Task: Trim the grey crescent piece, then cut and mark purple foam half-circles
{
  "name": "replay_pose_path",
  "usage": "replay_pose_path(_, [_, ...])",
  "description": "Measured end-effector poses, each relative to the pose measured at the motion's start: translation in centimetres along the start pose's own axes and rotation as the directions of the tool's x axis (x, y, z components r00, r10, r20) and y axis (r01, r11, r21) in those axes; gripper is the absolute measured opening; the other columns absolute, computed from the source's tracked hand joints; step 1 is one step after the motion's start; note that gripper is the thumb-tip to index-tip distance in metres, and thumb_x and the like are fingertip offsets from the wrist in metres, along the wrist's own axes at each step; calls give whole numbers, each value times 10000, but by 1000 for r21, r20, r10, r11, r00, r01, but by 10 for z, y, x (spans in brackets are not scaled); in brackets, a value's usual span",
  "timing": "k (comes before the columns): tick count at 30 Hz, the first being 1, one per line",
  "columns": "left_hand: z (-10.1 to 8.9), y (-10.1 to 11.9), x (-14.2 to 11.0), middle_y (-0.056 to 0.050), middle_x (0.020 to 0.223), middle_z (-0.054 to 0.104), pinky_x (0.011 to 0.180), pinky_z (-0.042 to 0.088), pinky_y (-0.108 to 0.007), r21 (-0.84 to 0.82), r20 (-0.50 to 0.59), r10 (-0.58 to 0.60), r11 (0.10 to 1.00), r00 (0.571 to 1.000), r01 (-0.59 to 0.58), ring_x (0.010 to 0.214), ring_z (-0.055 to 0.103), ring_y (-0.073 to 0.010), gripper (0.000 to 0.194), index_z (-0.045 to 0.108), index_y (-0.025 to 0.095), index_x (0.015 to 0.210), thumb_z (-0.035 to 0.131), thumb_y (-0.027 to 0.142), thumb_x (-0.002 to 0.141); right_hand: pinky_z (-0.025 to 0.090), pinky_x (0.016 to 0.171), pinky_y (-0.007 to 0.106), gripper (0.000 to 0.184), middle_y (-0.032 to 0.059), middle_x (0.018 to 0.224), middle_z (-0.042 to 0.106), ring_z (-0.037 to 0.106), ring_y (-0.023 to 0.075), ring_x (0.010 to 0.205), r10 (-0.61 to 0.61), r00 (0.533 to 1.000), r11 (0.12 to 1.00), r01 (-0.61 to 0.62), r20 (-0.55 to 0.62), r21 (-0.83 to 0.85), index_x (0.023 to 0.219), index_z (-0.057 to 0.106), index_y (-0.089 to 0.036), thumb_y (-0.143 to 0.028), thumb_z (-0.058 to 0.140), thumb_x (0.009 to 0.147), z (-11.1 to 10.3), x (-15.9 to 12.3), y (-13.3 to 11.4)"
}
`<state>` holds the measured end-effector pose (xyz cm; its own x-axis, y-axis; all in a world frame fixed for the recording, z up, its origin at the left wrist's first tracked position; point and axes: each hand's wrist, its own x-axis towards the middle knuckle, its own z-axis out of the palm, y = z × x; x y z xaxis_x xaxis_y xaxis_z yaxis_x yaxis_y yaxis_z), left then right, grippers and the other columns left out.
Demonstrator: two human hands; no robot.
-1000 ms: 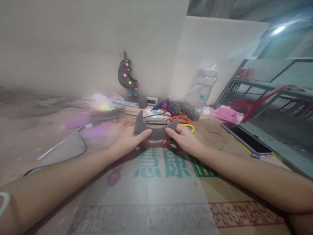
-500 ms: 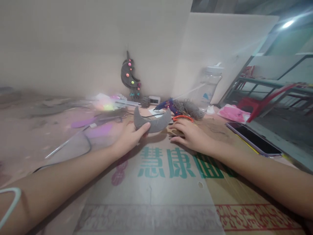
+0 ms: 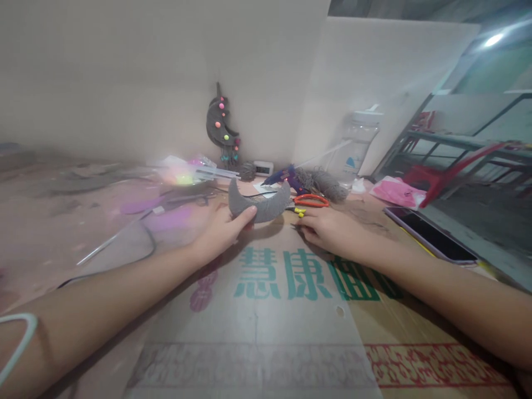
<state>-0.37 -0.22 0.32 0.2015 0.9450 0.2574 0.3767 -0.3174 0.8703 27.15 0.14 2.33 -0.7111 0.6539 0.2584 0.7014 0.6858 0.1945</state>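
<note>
My left hand (image 3: 230, 230) grips a grey yarn-wrapped crescent moon (image 3: 260, 209) at its lower left, thumb on the front face. The crescent's two tips point upward. To its right, my right hand (image 3: 332, 227) rests low over the cardboard with its fingers drawn together. Small yellow pieces (image 3: 300, 211) show right at its fingertips; whether the fingers pinch them or something beneath is hidden. Just behind this hand lie scissors with orange-red handles (image 3: 311, 200). A blue glue gun (image 3: 282, 176) and a skein of grey yarn (image 3: 322, 183) lie farther back.
A finished-looking moon ornament with coloured beads (image 3: 222, 124) hangs on the back wall. Behind on the right stands a clear bottle (image 3: 361, 144). A pink packet (image 3: 398, 192) and a phone (image 3: 432, 234) lie at the right edge. Plastic-wrapped supplies (image 3: 183, 173) are at left.
My right hand's fingers have drawn together and shifted slightly right, and the yellow pieces have come into sight by them. The left hand still holds the crescent in nearly the same place.
</note>
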Motion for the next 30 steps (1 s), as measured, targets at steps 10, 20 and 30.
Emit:
replay_pose_path(10, [-2,-1,0,-5,676,592,592,409,-255,50,-10,48,998,999,-47,643,531,-157,476,578,181,685,518,600,904,435,679,308,365,71,853,702,606,201,768,-26,962,991,62,-273,122,1137,702,-241,-221,372,983,-14,-13,-25])
replay_pose_path(20, [4,5,-5,7,595,592,499,408,-242,13,112,7,1000,994,-8,544,530,-154,423,646,172,812,540,575,884,546,763,378,430,121,1020,681,637,232,905,-25,931,994,63,-363,92,1401,555,-186,-175,429,990,7,-5,-30])
replay_pose_path(30, [2,2,-5,-18,665,640,545,445,-249,65,122,49,996,991,-57,634,588,-179,431,661,159,868,530,569,900,569,761,318,217,102,1036,734,703,201,906,-89,882,983,153,-462,101,1158,637,-177,-235,524,983,6,-3,-28])
